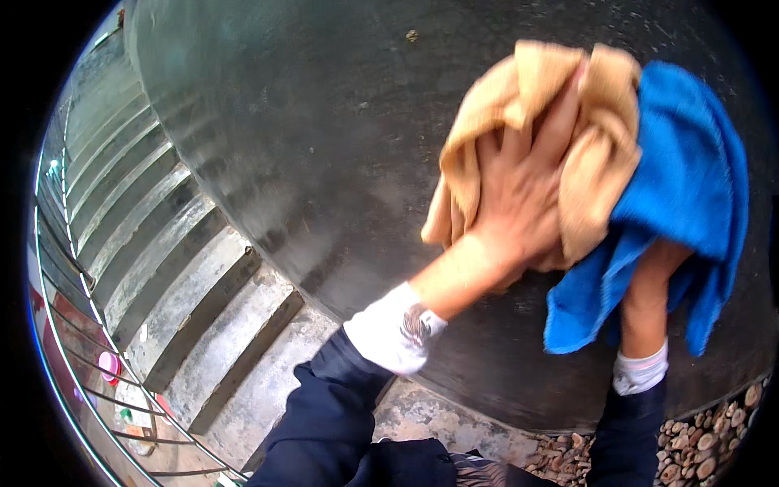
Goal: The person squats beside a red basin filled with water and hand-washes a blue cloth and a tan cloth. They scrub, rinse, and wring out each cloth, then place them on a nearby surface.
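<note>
My left hand [523,191] presses a crumpled tan cloth [600,183] against a dark, smooth wall [324,178]. Its fingers point up, and the tips are partly tucked into the folds. To the right, a bright blue cloth [690,154] hangs over my right hand, with its corners dangling beside the wrist [645,312]. The right fingers are hidden beneath the blue fabric, which that hand holds up at the wall. The two cloths touch along their edges. Both my forearms come up from below in dark sleeves with pale cuffs.
Worn concrete stairs [199,300] run up along the wall at the left. A metal railing [85,284] borders them, with a pink round object [109,365] beyond it. Cut log ends [702,442] are packed below the wall at the lower right.
</note>
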{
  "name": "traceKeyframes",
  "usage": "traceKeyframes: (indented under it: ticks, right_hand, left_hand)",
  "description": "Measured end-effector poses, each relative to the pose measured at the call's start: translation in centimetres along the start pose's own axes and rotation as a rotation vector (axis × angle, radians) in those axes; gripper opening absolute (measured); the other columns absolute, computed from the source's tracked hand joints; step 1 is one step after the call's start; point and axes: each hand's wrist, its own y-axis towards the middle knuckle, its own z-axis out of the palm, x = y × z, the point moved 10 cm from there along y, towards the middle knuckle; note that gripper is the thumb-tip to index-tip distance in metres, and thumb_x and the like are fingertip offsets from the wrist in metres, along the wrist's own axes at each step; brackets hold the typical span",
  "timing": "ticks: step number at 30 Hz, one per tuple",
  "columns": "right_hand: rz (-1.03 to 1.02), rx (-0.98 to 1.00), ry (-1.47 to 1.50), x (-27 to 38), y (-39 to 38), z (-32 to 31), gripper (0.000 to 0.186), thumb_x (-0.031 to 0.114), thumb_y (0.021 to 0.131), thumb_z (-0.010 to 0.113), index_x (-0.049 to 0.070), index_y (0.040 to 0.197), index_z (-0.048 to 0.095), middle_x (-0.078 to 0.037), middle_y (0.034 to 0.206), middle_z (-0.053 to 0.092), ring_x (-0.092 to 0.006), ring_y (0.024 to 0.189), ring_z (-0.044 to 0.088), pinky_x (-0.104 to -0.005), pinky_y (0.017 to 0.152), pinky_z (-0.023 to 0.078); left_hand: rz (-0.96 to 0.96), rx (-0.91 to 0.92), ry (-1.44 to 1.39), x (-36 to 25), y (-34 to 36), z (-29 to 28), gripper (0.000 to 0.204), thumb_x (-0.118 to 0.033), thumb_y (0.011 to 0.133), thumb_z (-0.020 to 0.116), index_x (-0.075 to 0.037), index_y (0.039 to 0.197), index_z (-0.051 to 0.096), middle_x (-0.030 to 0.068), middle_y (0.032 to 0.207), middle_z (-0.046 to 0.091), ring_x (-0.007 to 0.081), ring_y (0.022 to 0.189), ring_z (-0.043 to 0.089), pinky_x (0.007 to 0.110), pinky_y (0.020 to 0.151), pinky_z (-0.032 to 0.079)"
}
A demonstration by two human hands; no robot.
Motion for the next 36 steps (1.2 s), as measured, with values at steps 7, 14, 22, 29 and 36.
traceKeyframes:
  ticks: [7, 14, 22, 29, 36]
  right_hand:
    - [0.085, 0.226, 0.283, 7.8, -4.9, 4.0, 0.037, 0.031, 0.086, 0.060, 0.006, 0.113, 0.057, -0.016, 0.113, 0.058, -0.0324, 0.108, 0.054, -0.0432, 0.096, 0.040]
    - [0.256, 0.670, 0.462, 12.9, -14.6, 10.9, 0.034, 0.033, 0.084, 0.062, 0.009, 0.107, 0.058, -0.015, 0.105, 0.060, -0.0306, 0.100, 0.056, -0.0415, 0.092, 0.042]
    - [0.179, 0.643, 0.436, 14.2, -21.8, 12.6, 0.043, 0.035, 0.085, 0.062, 0.010, 0.119, 0.056, -0.016, 0.119, 0.058, -0.0325, 0.113, 0.053, -0.0435, 0.101, 0.039]
    - [0.070, 0.122, 0.049, 7.2, -6.3, 8.5, 0.058, 0.021, 0.087, 0.059, 0.002, 0.139, 0.042, -0.024, 0.141, 0.043, -0.0402, 0.133, 0.038, -0.0513, 0.112, 0.027]
    - [-0.030, -0.203, -0.283, 5.1, 18.5, 2.2, 0.010, 0.014, 0.084, 0.058, 0.011, 0.076, 0.064, -0.015, 0.069, 0.063, -0.0276, 0.060, 0.061, -0.0396, 0.055, 0.047]
  left_hand:
    - [-0.380, 0.184, -0.301, 3.8, -14.5, 2.3, 0.072, -0.039, 0.082, 0.060, -0.011, 0.144, 0.037, 0.0101, 0.137, 0.046, 0.0299, 0.123, 0.044, 0.043, 0.103, 0.033]
    - [-0.472, 0.416, -0.257, 3.1, -26.3, 2.1, 0.059, -0.031, 0.077, 0.064, -0.011, 0.130, 0.050, 0.0124, 0.125, 0.052, 0.0297, 0.121, 0.046, 0.042, 0.103, 0.035]
    - [-0.351, 0.566, -0.104, 1.1, -28.3, -0.2, 0.066, -0.034, 0.080, 0.057, -0.012, 0.140, 0.041, 0.0110, 0.141, 0.042, 0.0296, 0.129, 0.040, 0.045, 0.108, 0.030]
    - [-0.189, 0.215, -0.193, 7.2, -10.8, -0.6, 0.056, -0.028, 0.077, 0.061, -0.016, 0.131, 0.052, 0.0133, 0.151, 0.030, 0.0359, 0.126, 0.041, 0.045, 0.092, 0.038]
    - [0.225, -0.200, -0.101, 11.6, 9.1, -7.9, 0.051, -0.018, 0.083, 0.055, -0.007, 0.132, 0.045, 0.0183, 0.137, 0.036, 0.0391, 0.122, 0.037, 0.049, 0.099, 0.032]
